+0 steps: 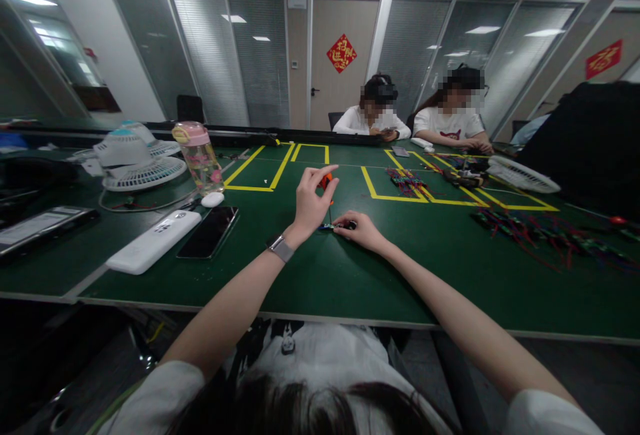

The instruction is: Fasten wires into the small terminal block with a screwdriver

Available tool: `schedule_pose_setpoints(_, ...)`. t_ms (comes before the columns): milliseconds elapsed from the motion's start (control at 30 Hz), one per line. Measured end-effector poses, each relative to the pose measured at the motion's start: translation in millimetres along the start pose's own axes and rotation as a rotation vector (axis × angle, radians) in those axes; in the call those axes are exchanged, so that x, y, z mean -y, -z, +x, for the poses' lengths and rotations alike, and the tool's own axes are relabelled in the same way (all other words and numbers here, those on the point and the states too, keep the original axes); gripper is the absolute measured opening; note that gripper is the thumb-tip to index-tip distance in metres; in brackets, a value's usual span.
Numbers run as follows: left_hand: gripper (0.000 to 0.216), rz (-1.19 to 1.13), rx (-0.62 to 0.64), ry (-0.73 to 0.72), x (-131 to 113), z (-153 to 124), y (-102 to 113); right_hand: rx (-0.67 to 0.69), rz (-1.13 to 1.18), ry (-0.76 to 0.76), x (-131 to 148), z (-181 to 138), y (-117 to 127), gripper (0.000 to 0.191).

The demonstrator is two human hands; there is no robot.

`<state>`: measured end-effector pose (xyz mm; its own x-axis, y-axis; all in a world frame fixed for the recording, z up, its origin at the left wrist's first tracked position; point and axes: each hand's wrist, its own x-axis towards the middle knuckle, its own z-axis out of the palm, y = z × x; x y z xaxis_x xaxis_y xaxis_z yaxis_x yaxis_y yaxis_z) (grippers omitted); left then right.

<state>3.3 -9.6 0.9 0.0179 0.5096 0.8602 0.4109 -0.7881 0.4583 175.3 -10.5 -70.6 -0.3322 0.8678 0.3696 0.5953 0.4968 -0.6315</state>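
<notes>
My left hand [311,200], with a watch on its wrist, is closed around the orange handle of a screwdriver [327,180]. The screwdriver stands nearly upright, and its thin shaft points down at a small circuit board [327,226] on the green table. Pinched fingers of my right hand [364,230] hold the right end of that board against the tabletop. Part of the board is hidden behind my fingers, and I cannot make out the screw or the exact spot under the tip.
Left of my hands lie a black phone [209,232], a white power bank [154,242] and a white case [213,200]. Behind them stand a pink-lidded bottle [198,155] and a white fan [143,172]. Wired boards [407,182] lie right, with more [555,235] nearer. Two people sit opposite.
</notes>
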Motion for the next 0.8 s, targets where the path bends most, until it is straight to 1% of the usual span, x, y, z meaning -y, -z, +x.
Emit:
schedule_pose_setpoints(200, 0.037, -0.105, 0.096, 0.017, 2.6, -1.5, -2.4, 0.018, -0.008, -0.004, 2.7, 0.2, 1.8, 0.019)
schedule_pose_setpoints(333, 0.035, -0.055, 0.055, 0.0, 2.8, -1.7, -1.8, 0.016, -0.013, -0.007, 2.9, 0.4, 2.2, 0.019)
schedule_pose_setpoints(467, 0.025, -0.009, 0.035, 0.057, 3.7, -0.3, 0.3, 0.019, -0.015, -0.012, 2.8, 0.3, 1.9, 0.019)
schedule_pose_setpoints(533, 0.027, -0.041, 0.036, 0.075, 4.9, 0.5, 0.2, 0.02, -0.014, -0.011, 2.6, 0.3, 1.7, 0.019)
schedule_pose_setpoints(633, 0.031, -0.082, 0.039, 0.064, 5.9, 1.3, -0.7, 0.02, -0.015, -0.013, 1.8, 0.5, 1.2, 0.02)
schedule_pose_setpoints(800, 0.025, -0.01, 0.001, 0.042, 4.5, 0.7, -0.5, 0.02, -0.025, 0.004, -0.3, 1.3, 0.4, 0.018)
